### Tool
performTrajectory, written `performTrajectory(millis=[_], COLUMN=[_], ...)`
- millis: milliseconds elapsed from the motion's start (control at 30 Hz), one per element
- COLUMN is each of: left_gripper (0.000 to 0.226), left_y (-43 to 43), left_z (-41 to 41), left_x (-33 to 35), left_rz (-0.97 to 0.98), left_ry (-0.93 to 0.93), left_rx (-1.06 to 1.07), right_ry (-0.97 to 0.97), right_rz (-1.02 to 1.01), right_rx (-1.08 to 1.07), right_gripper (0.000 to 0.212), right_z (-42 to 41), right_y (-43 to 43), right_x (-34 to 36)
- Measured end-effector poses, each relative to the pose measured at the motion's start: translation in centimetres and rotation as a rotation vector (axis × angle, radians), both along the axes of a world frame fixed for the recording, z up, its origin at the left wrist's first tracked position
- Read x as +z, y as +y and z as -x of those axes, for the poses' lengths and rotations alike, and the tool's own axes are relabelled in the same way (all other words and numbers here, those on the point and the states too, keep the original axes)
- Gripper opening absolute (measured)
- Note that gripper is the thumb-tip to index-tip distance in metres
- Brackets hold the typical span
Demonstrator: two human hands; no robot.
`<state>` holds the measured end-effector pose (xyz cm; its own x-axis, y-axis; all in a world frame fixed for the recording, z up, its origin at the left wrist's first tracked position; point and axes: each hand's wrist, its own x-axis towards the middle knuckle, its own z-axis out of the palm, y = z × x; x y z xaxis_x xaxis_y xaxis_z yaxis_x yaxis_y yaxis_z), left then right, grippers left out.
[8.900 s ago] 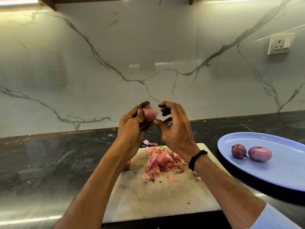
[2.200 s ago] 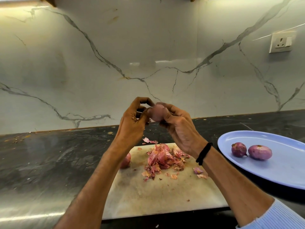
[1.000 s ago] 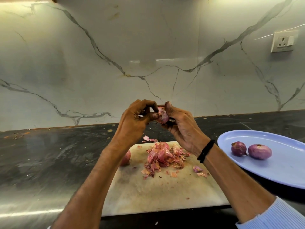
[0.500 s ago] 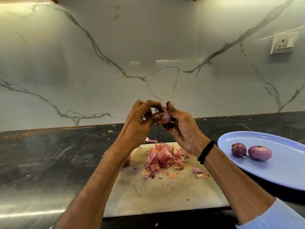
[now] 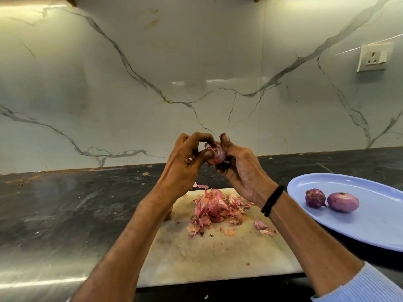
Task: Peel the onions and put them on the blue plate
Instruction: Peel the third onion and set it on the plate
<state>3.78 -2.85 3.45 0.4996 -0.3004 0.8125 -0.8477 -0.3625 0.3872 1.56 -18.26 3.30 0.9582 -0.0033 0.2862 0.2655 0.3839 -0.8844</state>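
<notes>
We note the onion (image 5: 216, 154) now sits gripped in the right hand (image 5: 242, 171), raised over the cutting board (image 5: 207, 258); seconds ago the left hand (image 5: 183, 164) held it. Left thumb and forefinger pinch skin at its top. Peeling unfinished, we judge; two peeled onions (image 5: 342, 202) wait on the blue plate (image 5: 370, 227)

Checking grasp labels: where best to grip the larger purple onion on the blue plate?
From above, pinch the larger purple onion across its rounded middle, near side to far side: the smaller purple onion crowds its left, and the shallow blue plate leaves its top open.
</notes>
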Motion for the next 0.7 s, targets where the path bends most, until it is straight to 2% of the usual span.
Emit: performTrajectory(millis=[300, 500, 700], left_gripper=[0.026, 0.033, 0.034], left_y=[0.2, -0.06, 0.18], left_z=[-0.33, -0.55, -0.22], left_x=[-0.22, -0.6, -0.28], left_rz=[-0.07, -0.036, -0.105], left_ry=[-0.02, -0.032, -0.003], left_rx=[0.033, 0.002, 0.006], right_ry=[-0.007, 0.0, -0.013], right_rz=[0.055, 0.024, 0.067], right_rx=[-0.032, -0.018, -0.029], right_gripper=[0.05, 0.047, 0.042], right_z=[0.09, 0.04, -0.06], right_y=[-0.12, -0.16, -0.15], right_x=[-0.1, -0.09, -0.09])
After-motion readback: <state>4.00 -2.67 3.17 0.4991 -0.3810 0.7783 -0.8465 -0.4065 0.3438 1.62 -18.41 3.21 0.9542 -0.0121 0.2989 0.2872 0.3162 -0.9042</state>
